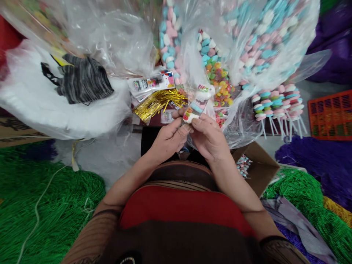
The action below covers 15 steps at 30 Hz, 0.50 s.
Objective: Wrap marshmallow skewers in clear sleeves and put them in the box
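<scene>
In front of my body, my left hand (171, 136) and my right hand (209, 136) meet on a small clear candy bag (194, 110). White, blue and red-orange pieces show inside it. Thumbs and fingers of both hands pinch its lower end, and parts of that end are hidden behind them. Just beyond my left hand lies a bundle of gold twist ties (161, 103). Behind the ties is a stack of flat printed bags (148, 83). Loose gummy rings (218, 80) in orange, green and yellow lie past my right hand, inside clear plastic.
Large plastic bags of pink, blue and white candies (264, 47) fill the back. Candy skewers on white sticks (277, 102) sit at right, near an orange crate (331, 115). A cardboard box (257, 167) stands below. A grey-black striped cloth (85, 79) rests on white plastic at left.
</scene>
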Motion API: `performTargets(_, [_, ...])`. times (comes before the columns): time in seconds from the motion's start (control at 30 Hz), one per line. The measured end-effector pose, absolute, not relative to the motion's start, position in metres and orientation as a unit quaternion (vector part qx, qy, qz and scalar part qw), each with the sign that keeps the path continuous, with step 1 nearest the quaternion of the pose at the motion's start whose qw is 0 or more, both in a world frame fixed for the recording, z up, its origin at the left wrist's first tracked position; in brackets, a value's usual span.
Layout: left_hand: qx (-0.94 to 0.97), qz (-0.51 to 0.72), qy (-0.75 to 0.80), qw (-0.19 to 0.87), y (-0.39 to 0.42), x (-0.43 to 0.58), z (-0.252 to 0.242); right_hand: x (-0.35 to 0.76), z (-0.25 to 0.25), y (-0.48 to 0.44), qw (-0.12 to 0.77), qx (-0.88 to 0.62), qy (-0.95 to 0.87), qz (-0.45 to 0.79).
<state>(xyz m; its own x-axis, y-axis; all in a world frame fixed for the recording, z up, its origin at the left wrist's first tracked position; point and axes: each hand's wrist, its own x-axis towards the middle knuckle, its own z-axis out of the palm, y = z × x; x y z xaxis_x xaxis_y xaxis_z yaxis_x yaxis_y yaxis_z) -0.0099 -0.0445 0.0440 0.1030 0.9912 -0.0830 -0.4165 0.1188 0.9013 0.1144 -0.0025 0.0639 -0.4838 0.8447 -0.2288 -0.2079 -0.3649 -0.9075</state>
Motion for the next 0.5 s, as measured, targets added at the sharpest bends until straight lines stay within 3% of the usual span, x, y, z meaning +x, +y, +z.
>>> performTargets(0.5, [0.397,0.538,0.383,0.638,-0.0444,-0.0089,0.0438,0.1118,0.0610,-0.0039,0.357,-0.375,-0.411,0.751])
